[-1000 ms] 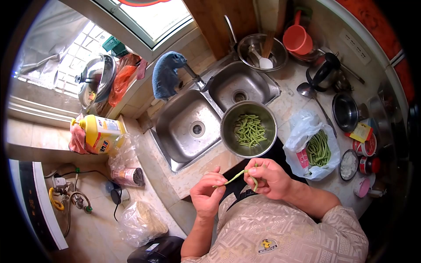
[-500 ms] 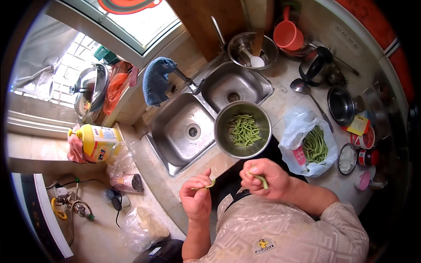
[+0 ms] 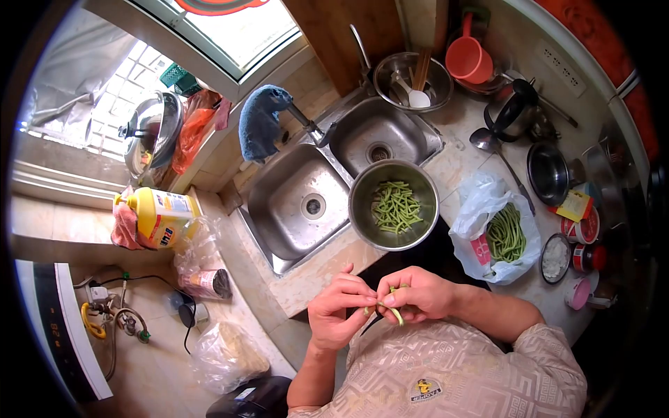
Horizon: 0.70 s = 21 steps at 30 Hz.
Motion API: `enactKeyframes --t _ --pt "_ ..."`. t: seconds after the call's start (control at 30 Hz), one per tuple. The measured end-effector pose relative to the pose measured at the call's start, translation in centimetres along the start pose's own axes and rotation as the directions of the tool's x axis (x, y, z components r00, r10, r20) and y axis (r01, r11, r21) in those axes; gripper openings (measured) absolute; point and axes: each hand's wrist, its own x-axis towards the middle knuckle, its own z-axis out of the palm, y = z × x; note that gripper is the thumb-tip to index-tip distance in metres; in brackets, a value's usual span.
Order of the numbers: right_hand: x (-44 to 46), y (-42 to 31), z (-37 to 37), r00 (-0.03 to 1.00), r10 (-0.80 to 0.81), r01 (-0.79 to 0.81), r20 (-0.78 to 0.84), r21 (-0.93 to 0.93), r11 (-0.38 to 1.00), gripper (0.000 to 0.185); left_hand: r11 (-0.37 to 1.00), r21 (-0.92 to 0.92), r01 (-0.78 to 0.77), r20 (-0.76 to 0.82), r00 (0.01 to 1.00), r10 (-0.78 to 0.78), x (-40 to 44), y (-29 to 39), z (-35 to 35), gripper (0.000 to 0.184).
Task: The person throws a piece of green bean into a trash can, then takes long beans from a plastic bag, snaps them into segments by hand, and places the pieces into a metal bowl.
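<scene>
My left hand (image 3: pixel 337 311) and my right hand (image 3: pixel 421 292) meet in front of my shirt, fingertips almost touching. A green bean (image 3: pixel 398 316) sticks out below the closed fingers of my right hand, and more green shows near its thumb. My left hand pinches a bit of green bean between thumb and fingers. Just beyond them, a deep steel pot (image 3: pixel 359 221) holds many broken bean pieces (image 3: pixel 396 207). To the right of the pot, whole long beans (image 3: pixel 506 234) lie in an open white plastic bag (image 3: pixel 470 202).
A double steel sink (image 3: pixel 279 209) lies behind the pot, with a blue cloth (image 3: pixel 259 125) over its faucet. At the right are a ladle (image 3: pixel 486 141), a black bowl (image 3: pixel 547 171) and a dish of white grains (image 3: pixel 555 258). A yellow bottle (image 3: pixel 164 216) stands at the left.
My hands were apart and have come together, the left moving right and the right slightly down and left. The view has shifted a little; the pot and bag look the same.
</scene>
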Motion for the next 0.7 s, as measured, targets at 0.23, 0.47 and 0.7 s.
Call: enactKeyframes --t 0.23,0.47,0.7 --pt "0.3 1.0 -0.3 0.994 -0.080 0.078 -0.071 -0.033 0.996 0.008 0.999 0.016 0.043 -0.055 0.998 -0.042 -0.6 -0.8 0.8 0.013" --pt "0.5 0.8 0.1 0.992 -0.064 0.062 -0.105 -0.024 0.998 0.015 0.995 -0.078 0.066 -0.174 0.982 -0.079 -1.3 -1.2 0.6 0.011" --pt "0.2 0.3 -0.5 0.998 -0.006 -0.006 -0.066 -0.178 0.984 0.017 0.996 -0.028 0.087 -0.101 0.991 -0.090 -1.1 -0.8 0.1 0.013"
